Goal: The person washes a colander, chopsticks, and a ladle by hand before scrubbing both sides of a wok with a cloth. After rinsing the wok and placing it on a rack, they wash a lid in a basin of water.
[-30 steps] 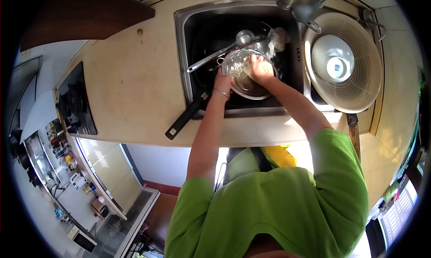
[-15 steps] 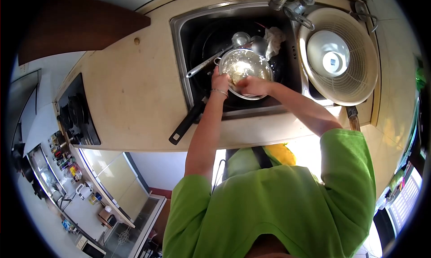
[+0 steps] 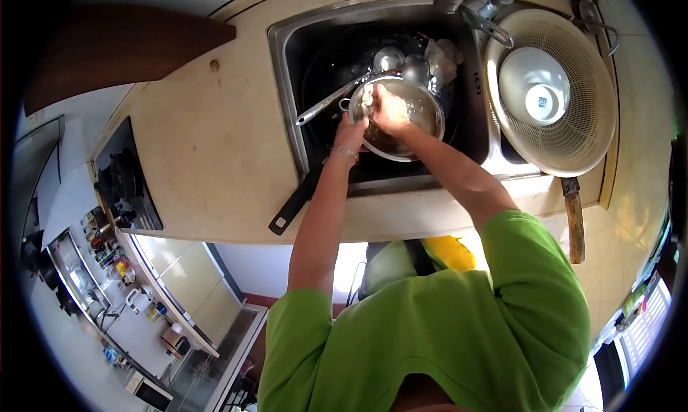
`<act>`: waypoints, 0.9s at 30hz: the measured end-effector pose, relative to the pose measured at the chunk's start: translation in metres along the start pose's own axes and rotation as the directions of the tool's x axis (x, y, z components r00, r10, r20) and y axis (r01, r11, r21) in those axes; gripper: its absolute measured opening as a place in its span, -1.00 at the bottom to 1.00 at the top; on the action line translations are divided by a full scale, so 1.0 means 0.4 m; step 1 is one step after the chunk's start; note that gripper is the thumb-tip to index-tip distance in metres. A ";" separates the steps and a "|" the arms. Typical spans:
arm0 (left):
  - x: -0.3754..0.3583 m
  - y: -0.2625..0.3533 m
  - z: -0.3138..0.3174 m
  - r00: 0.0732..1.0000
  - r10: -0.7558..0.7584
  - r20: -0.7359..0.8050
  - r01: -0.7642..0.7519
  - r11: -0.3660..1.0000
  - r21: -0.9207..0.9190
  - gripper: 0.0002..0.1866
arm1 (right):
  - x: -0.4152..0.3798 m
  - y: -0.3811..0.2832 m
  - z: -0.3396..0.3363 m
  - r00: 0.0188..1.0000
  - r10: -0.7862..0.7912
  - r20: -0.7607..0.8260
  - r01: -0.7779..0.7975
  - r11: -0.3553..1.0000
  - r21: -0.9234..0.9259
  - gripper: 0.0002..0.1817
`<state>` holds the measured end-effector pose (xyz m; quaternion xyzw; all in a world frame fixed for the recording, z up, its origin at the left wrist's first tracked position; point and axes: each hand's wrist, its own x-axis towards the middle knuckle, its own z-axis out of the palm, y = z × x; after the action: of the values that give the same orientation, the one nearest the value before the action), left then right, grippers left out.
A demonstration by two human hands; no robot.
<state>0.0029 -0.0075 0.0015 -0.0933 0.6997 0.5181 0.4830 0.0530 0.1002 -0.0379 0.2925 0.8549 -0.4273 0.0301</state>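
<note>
Left hand (image 3: 351, 130) is gripping the bowl's (image 3: 426, 120) rim, toward the sink's (image 3: 280, 68) near edge; right hand (image 3: 390, 112) is working inside, its hold unclear. Bowl is looking stiff, light, probably slippery, its rim offering surest purchase.

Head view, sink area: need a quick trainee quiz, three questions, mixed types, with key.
1. Multiple choice. Where is the right hand?
A. at the tap
B. at the metal bowl
C. on the bare counter

2. True or false. The white bowl lies upside down in the colander.

3. Short answer. What colour is the handle that sticks out over the front left corner of the sink?

Key: 1. B. 2. True; its base faces the camera. 3. Black.
</note>
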 end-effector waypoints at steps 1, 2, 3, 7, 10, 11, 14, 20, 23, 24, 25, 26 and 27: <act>-0.006 0.000 0.004 1.000 -0.009 -0.016 0.009 1.000 0.002 -0.55 | -0.008 -0.010 -0.002 0.999 0.007 0.053 -0.015 0.990 0.140 -0.76; -0.008 0.001 0.010 0.999 0.021 -0.027 -0.021 1.000 0.016 -0.54 | -0.019 -0.013 -0.018 0.961 0.043 0.273 -0.121 0.954 0.274 -0.77; 0.021 -0.022 0.004 0.999 0.029 -0.022 -0.028 1.000 0.014 -0.54 | -0.024 0.024 0.015 0.924 -0.068 0.376 -0.164 0.818 0.551 -0.73; 0.051 -0.034 -0.010 0.977 0.191 -0.098 -0.198 0.979 -0.059 -0.55 | -0.130 -0.042 -0.154 0.762 -0.191 0.619 -0.184 0.853 0.489 -0.62; 0.013 0.045 -0.020 0.997 -0.066 0.030 0.060 0.983 0.171 -0.42 | -0.168 -0.082 -0.207 0.801 -0.299 0.519 0.153 0.940 0.305 -0.58; 0.013 0.062 -0.030 0.998 -0.059 0.030 0.053 0.984 0.172 -0.42 | -0.172 -0.093 -0.222 0.803 -0.255 0.539 0.137 0.959 0.249 -0.57; -0.058 0.165 -0.006 0.998 0.041 0.043 -0.056 0.896 0.440 -0.42 | -0.164 -0.091 -0.253 0.785 -0.282 0.551 0.059 0.921 0.386 -0.59; -0.092 0.223 -0.016 0.498 0.671 0.550 -0.731 -0.017 0.682 -0.68 | -0.151 -0.082 -0.313 0.826 -0.306 0.473 -0.042 0.804 0.593 -0.72; -0.137 0.268 -0.004 0.692 0.371 0.619 -0.704 0.158 0.693 -0.60 | -0.121 -0.028 -0.316 0.878 -0.337 0.341 -0.066 0.620 0.782 -0.80; -0.143 0.275 -0.004 0.725 0.356 0.590 -0.673 0.178 0.718 -0.61 | -0.105 -0.015 -0.328 0.912 -0.241 0.331 -0.172 0.509 0.843 -0.77; -0.142 0.282 -0.007 0.755 0.339 0.561 -0.640 0.195 0.743 -0.63 | -0.116 -0.035 -0.350 0.923 -0.067 0.379 -0.358 0.210 0.910 -0.72; -0.137 0.286 -0.020 0.755 0.340 0.561 -0.640 0.193 0.744 -0.63 | -0.091 0.004 -0.335 0.929 0.018 0.369 -0.352 0.343 0.871 -0.68; -0.132 0.288 -0.042 0.791 0.348 0.502 -0.604 0.320 0.730 -0.65 | -0.056 0.070 -0.302 0.932 0.103 0.347 -0.353 0.467 0.811 -0.63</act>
<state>-0.0522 0.0106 0.1151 0.4413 0.7876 0.2196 0.3697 0.1103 0.1930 0.0251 0.3242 0.4683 -0.8207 0.0446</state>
